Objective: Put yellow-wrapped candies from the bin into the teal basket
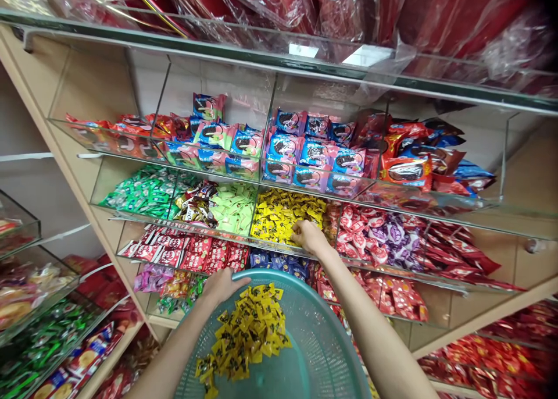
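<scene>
My left hand (221, 287) grips the rim of a green plastic basket (340, 323) with holes in its sides. Inside the basket lies a heap of small yellow-wrapped candies (255, 323). My right hand (308, 236) reaches into a clear shelf compartment of the same yellow-wrapped candies (279, 210), near its front edge. Its fingers are curled together against the candies, and whatever they hold is hidden.
Left of the yellow candies are light green packets (235, 207) and green-wrapped sweets (142, 189); red and purple sweets (394, 239) lie to the right. Cookie packs (316, 149) fill the shelf above. A clear shelf front (218, 233) runs along each tier.
</scene>
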A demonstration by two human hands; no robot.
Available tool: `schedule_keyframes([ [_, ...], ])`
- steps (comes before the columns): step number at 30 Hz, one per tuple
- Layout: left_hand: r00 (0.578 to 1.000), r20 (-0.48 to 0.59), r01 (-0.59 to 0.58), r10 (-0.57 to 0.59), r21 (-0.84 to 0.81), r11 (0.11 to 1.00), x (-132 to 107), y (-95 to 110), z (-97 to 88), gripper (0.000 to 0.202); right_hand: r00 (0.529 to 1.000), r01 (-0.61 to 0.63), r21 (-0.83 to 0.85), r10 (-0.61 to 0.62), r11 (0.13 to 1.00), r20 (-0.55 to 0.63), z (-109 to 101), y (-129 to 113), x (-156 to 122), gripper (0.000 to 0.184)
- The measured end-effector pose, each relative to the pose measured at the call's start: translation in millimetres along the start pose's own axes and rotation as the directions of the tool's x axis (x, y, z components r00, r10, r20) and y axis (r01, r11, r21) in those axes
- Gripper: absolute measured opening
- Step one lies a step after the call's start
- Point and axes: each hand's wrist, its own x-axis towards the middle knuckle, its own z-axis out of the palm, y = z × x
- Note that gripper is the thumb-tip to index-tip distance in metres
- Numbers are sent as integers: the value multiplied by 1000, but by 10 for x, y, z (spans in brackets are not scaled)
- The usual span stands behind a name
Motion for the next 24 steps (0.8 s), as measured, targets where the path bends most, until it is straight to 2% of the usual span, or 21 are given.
schedule_keyframes([
  [4,1000,-13,-3,3,-1,1000,-3,-1,-4,68,1000,-9,7,9,1000,7,19,-6,25,16],
  [9,999,-29,-19,19,6,1000,3,-19,4,71,997,50,41,-47,998,-60,-12,-11,-14,17],
  [13,1000,-21,-17,18,2,1000,0,-17,1,71,970,174,168,-140,970,-198,-42,-28,-109,16],
  [17,1000,-10,-9,9,-3,1000,-7,-4,-3,71,905,321,279,-207,905,-372,-85,-103,-235,18],
  [19,1000,-11,-3,3,-5,1000,-11,0,-5,70,876,368,359,-192,858,-442,-117,-157,-304,20],
  [21,1000,-12,-5,5,-5,1000,-16,3,-9,70,873,389,498,-138,775,-468,-147,-214,-377,22],
  [22,1000,-13,-10,10,-4,1000,-19,4,-12,70,886,384,592,-103,709,-452,-158,-242,-416,24],
  [24,1000,-14,-22,22,-3,1000,-22,4,-16,70,933,324,793,-34,517,-359,-171,-294,-500,26],
])
